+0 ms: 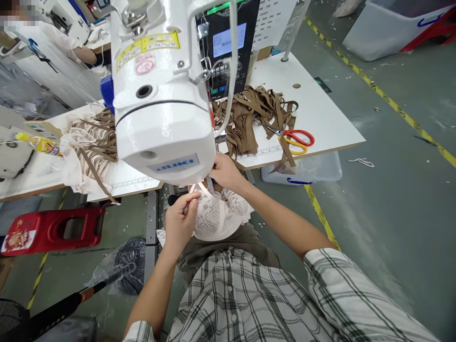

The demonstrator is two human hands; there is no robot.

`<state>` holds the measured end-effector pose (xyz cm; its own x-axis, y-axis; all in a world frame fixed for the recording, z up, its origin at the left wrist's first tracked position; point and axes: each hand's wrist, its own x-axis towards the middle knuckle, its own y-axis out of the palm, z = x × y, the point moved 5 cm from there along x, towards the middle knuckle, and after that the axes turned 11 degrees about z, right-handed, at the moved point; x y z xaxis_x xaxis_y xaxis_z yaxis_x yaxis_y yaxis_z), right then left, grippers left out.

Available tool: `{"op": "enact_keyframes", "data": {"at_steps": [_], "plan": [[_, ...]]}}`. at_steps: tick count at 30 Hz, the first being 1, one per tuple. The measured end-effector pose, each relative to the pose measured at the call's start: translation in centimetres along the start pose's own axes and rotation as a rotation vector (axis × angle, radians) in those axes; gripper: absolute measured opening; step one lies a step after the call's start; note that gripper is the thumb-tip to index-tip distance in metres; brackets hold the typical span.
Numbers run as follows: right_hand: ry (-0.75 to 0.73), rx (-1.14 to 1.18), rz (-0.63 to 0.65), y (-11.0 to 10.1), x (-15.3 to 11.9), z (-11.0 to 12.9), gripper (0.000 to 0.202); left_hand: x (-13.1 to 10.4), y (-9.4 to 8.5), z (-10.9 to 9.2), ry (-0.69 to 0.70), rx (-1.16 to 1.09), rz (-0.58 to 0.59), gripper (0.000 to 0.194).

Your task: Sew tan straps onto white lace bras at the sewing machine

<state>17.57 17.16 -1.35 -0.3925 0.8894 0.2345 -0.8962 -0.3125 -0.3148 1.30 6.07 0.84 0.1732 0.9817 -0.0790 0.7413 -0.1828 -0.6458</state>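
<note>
Lace bra (209,216), upper edge hidden behind sewing machine (164,130).

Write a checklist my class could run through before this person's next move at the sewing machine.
1. Lace garment steadied: ok, the left hand pinches it near its upper edge.
2. Right hand clear of the needle: cannot tell, the sewing machine hides the fingertips and needle.
3. Display lit: ok, though most of its text is too small to read.
4. Scissors away from the hands: ok, they lie on the tabletop to the right.
5. Brown straps fully on the tabletop: not ok, some hang over its front edge.
</note>
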Motion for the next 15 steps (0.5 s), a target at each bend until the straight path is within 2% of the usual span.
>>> {"op": "enact_keyframes", "data": {"at_steps": [3, 5, 7, 9, 11, 13, 15], "plan": [[-0.008, 0.061, -0.068, -1.5, -0.6, 0.0, 0.018, -1.2, 1.7, -1.6, 0.096, -0.034, 0.087, 0.026], [0.032, 0.119, -0.138, -3.5, -0.2, -0.4, 0.020, -1.7, 4.4, -2.2, 0.207, -0.085, 0.188, 0.025], [0.061, 0.062, -0.233, -6.5, 1.0, -0.6, 0.024, -1.2, 7.8, -1.6, 0.251, -0.131, 0.214, 0.027], [0.069, -0.068, -0.312, -9.8, 2.5, -0.2, 0.026, 0.0, 11.3, 0.2, 0.210, -0.120, 0.178, 0.033], [0.072, -0.164, -0.324, -12.4, 3.7, 0.3, 0.023, 0.9, 14.5, 2.5, 0.177, -0.027, 0.180, 0.042], [0.073, -0.190, -0.297, -13.9, 3.9, 0.9, 0.020, 0.7, 17.1, 5.2, 0.170, 0.090, 0.246, 0.061], [0.084, -0.204, -0.296, -14.2, 2.9, 1.7, 0.024, -0.3, 18.5, 7.7, 0.147, 0.169, 0.294, 0.062]]}}
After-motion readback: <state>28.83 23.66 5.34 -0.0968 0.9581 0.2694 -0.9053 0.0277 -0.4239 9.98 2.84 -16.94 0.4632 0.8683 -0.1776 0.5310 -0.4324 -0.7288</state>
